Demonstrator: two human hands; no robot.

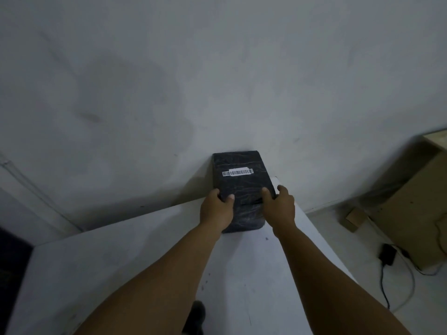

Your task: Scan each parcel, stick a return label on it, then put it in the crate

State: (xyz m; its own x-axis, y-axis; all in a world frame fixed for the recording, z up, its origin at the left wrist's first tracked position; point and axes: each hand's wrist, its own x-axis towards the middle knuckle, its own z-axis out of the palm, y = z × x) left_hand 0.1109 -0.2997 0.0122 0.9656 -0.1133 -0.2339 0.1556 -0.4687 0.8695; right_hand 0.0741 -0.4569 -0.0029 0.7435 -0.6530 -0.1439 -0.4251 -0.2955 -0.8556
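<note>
- Head view, position: we see one parcel (242, 189), a dark box wrapped in black film, at the far end of the white table (121, 262), close to the wall (217, 68). Whether its far end rests on the table or is raised we cannot tell.
- Head view, marking: a white barcode strip (237, 172) lies across the top face near the far end, uncovered by either hand.
- Head view, grip: the left hand (216, 210) grips the near left edge, thumb on top, fingers wrapped down the side. The right hand (278, 205) grips the near right edge the same way, thumb on top, fingers curled over the side.
- Head view, handling: we judge the parcel stiff and box-shaped. The film looks glossy and wrinkled, so it is probably slippery; weight looks moderate.
- Head view, hold points: we recommend opposing side edges with thumbs on top, clear of the barcode strip.
- Head view, other items: neither scanner nor crate is visible.
</note>
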